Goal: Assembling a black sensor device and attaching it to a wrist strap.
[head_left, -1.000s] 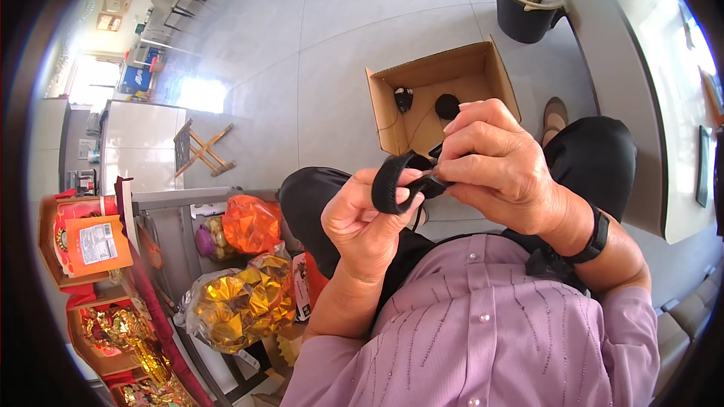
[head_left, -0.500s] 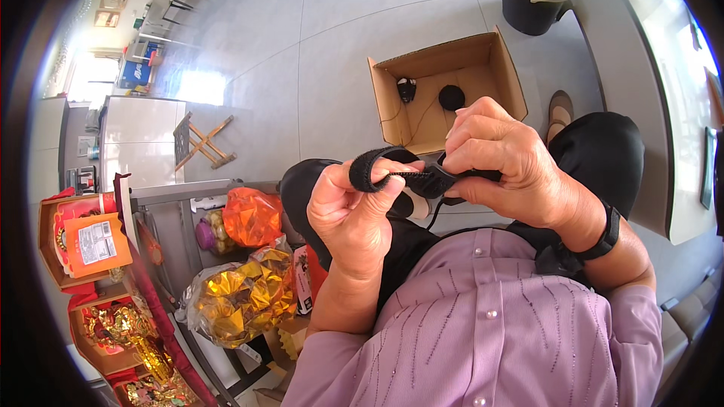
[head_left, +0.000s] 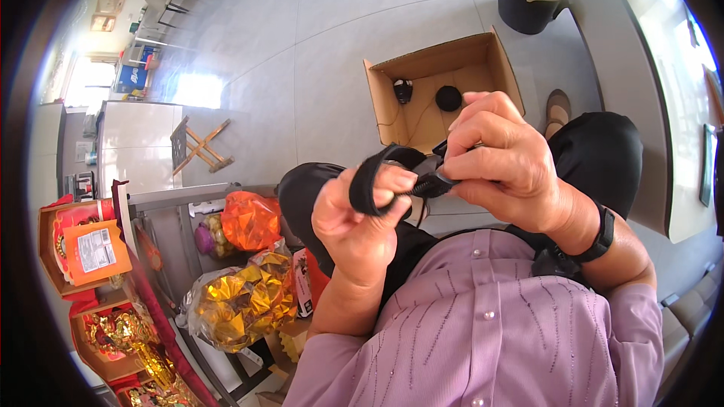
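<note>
Both our hands are nearly closed: the left hand [head_left: 356, 222] holds a black strap [head_left: 363, 185] by its loop, the right hand [head_left: 504, 167] its other end (just short, to our eye, of the box's [head_left: 426, 114] near left corner). Inside, a black ball [head_left: 449, 98] lies mid-floor, a black-and-white thing [head_left: 403, 91] by the far left corner.

No words or numbers can be read with certainty. A white label [head_left: 96, 250] with rows of fine dark print, too small to make out, is on an orange packet [head_left: 121, 258] lying across the right edge of an open brown box [head_left: 47, 260]. Blurred dark marks show on a narrow pale carton [head_left: 303, 290] beside a gold foil bundle [head_left: 243, 303]. A distant blue panel [head_left: 133, 78] bears pale, illegible marks.
</note>
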Demonstrator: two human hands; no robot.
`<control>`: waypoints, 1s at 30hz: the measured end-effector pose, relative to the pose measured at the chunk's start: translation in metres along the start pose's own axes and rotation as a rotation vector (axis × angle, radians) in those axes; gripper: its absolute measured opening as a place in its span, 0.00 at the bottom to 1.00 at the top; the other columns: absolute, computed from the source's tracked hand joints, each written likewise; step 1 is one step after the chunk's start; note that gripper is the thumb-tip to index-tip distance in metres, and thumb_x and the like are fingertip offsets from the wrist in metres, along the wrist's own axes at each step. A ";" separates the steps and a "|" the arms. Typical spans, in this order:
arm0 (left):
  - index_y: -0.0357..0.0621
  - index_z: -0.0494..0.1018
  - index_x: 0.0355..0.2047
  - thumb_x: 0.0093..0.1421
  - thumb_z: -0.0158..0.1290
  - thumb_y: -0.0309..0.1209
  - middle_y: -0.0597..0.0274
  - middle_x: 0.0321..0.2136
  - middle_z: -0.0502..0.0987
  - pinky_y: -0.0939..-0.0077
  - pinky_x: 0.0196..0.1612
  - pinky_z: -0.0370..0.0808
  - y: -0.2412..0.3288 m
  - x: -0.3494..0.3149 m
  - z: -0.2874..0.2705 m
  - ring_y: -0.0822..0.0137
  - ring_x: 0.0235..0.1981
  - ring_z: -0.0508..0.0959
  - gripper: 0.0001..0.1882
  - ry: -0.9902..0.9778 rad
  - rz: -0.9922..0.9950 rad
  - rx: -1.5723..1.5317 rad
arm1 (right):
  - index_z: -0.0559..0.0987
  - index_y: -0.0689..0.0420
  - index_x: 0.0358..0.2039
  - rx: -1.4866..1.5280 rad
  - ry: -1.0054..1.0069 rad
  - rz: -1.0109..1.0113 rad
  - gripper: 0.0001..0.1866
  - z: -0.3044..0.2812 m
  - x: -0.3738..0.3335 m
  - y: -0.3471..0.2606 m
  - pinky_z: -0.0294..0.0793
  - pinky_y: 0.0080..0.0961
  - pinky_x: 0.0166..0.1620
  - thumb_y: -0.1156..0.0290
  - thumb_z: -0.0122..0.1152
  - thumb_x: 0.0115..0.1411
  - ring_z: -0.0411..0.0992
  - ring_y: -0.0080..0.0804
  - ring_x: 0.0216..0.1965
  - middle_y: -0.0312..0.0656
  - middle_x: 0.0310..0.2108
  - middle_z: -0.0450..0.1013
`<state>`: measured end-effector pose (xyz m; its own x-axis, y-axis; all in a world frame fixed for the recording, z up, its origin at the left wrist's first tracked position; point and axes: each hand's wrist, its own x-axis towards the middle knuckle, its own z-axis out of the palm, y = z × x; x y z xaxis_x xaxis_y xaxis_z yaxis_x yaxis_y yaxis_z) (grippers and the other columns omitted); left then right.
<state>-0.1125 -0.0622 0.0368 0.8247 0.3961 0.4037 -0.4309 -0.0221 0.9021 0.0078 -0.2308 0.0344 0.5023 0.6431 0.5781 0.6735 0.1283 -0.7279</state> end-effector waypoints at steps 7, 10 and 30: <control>0.41 0.70 0.25 0.52 0.62 0.19 0.53 0.29 0.79 0.62 0.38 0.82 -0.007 -0.005 -0.006 0.57 0.34 0.78 0.10 -0.202 0.287 0.056 | 0.81 0.51 0.26 -0.339 0.095 -0.266 0.11 -0.002 -0.006 -0.006 0.66 0.50 0.58 0.70 0.65 0.37 0.70 0.33 0.42 0.32 0.32 0.71; 0.41 0.71 0.25 0.52 0.62 0.19 0.57 0.30 0.78 0.64 0.36 0.83 -0.001 -0.012 -0.004 0.56 0.36 0.78 0.09 -0.287 0.351 0.063 | 0.80 0.50 0.26 -0.388 0.125 -0.372 0.10 -0.003 -0.012 -0.004 0.67 0.50 0.57 0.70 0.64 0.38 0.71 0.32 0.41 0.30 0.33 0.72; 0.47 0.68 0.35 0.45 0.71 0.43 0.62 0.39 0.71 0.58 0.44 0.75 0.018 0.008 0.014 0.54 0.45 0.73 0.26 -0.208 0.602 0.812 | 0.79 0.44 0.30 -0.462 0.164 -0.411 0.15 0.004 -0.019 -0.007 0.62 0.51 0.58 0.72 0.69 0.38 0.69 0.29 0.40 0.26 0.33 0.69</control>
<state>-0.1083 -0.0722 0.0585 0.6347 -0.0508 0.7711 -0.4801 -0.8078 0.3419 -0.0089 -0.2412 0.0271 0.2049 0.4820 0.8519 0.9749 -0.0226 -0.2217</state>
